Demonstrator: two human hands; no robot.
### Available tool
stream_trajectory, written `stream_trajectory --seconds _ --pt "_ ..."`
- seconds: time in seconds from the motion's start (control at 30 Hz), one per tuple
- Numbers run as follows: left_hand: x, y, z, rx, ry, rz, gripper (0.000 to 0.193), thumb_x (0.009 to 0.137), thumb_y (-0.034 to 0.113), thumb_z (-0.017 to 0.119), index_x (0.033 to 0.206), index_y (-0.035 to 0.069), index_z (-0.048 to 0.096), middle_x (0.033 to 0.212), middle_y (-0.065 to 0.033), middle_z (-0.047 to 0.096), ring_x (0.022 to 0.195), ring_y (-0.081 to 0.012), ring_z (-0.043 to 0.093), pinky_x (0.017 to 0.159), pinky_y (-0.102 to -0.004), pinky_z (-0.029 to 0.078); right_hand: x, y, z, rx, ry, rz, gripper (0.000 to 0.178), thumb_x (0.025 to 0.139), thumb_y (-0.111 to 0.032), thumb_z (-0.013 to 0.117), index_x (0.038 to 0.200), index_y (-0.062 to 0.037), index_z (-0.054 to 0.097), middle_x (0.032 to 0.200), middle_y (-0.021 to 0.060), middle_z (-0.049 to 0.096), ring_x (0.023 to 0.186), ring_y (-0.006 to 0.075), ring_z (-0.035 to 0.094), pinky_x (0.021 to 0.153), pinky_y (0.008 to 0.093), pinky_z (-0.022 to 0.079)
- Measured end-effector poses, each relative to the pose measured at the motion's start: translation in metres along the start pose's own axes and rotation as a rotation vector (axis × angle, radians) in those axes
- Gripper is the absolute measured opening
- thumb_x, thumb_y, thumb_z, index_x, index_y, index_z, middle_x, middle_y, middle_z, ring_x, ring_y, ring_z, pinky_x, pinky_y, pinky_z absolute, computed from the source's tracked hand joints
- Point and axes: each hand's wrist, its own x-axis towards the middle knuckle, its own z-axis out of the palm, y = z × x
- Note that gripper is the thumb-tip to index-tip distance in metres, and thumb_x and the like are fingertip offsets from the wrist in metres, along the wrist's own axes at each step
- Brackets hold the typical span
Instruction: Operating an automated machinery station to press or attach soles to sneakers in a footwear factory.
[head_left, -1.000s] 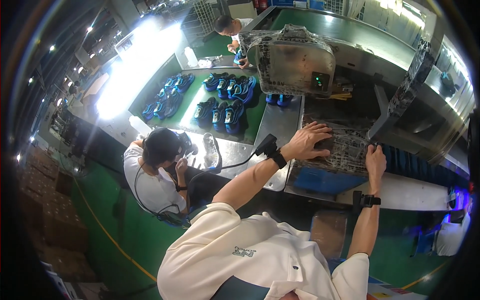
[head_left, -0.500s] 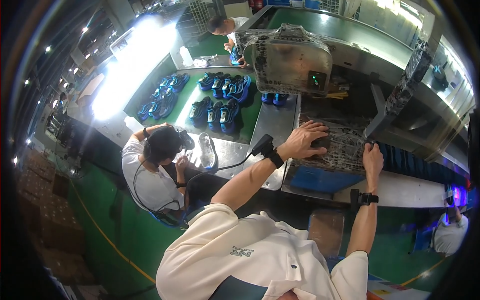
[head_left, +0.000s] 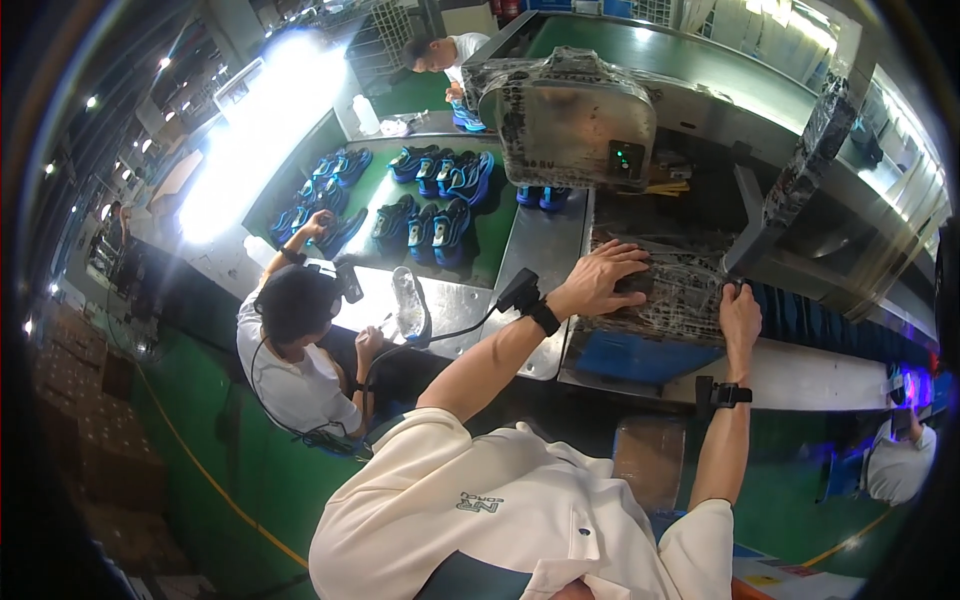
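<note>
My left hand (head_left: 603,280) lies palm down, fingers stretched and spread, on a ledge wrapped in creased clear film (head_left: 675,305). Further right, my right hand (head_left: 740,318) has its fingers curled at the ledge's right corner, beside a slanted metal post (head_left: 765,238). What is under those fingertips is a small dark spot I cannot make out. Below the ledge is a blue panel (head_left: 632,357). Beyond my hands stands a film-wrapped metal housing (head_left: 565,125) with green lights on a small control panel (head_left: 627,160). Both my wrists wear black straps with small devices.
Left of me, a co-worker in white (head_left: 300,390) sits by a table with several blue-black shoes (head_left: 440,228) and a pale, sole-shaped piece (head_left: 410,305). A second person (head_left: 455,55) stands at the far side. A green conveyor belt (head_left: 690,62) runs behind the housing.
The co-worker on the left has stretched an arm out to the shoes on the table. My hands stay in place on the ledge; the view has shifted slightly.
</note>
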Motion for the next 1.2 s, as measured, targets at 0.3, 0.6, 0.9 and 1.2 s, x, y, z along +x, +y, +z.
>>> stream_trajectory --seconds 0.3,0.6,0.9,1.2 --pt "0.011 0.006 -0.002 0.030 -0.036 -0.002 0.053 0.084 0.043 0.067 0.122 0.005 0.062 0.138 -0.0122 0.053 0.133 -0.0322 0.043 0.113 -0.0456 0.030 0.000 -0.003 -0.013 0.019 -0.078 0.089 0.041 0.095 -0.037 0.046 0.103 0.0010 0.060 0.094 0.0264 0.068 0.095 0.0435 0.065 0.084 0.0522 0.051" --pt "0.015 0.020 -0.002 -0.007 -0.054 0.019 0.048 0.083 0.034 0.070 0.118 0.002 0.063 0.135 -0.0142 0.055 0.132 -0.0337 0.045 0.113 -0.0482 0.029 0.000 0.015 0.002 0.088 0.099 -0.040 0.039 0.094 -0.030 0.050 0.100 0.0080 0.057 0.067 0.0226 0.066 0.064 0.0378 0.068 0.059 0.0479 0.055" --pt "0.014 0.018 -0.008 0.038 -0.099 -0.001 0.049 0.084 0.034 0.068 0.121 0.003 0.062 0.138 -0.0145 0.053 0.134 -0.0335 0.042 0.114 -0.0484 0.027 -0.003 0.006 0.004 0.099 0.139 -0.013 0.032 0.091 -0.030 0.055 0.094 0.0017 0.055 0.069 0.0224 0.066 0.069 0.0403 0.067 0.065 0.0492 0.054" --pt "0.054 0.037 -0.046 0.067 -0.414 0.038 0.043 0.080 0.015 0.075 0.118 0.000 0.063 0.130 -0.0161 0.059 0.126 -0.0322 0.052 0.105 -0.0411 0.041 -0.011 0.017 -0.004 0.080 0.136 -0.039 0.040 0.090 -0.029 0.056 0.110 0.0057 0.055 0.075 0.0209 0.066 0.066 0.0311 0.069 0.059 0.0399 0.056"
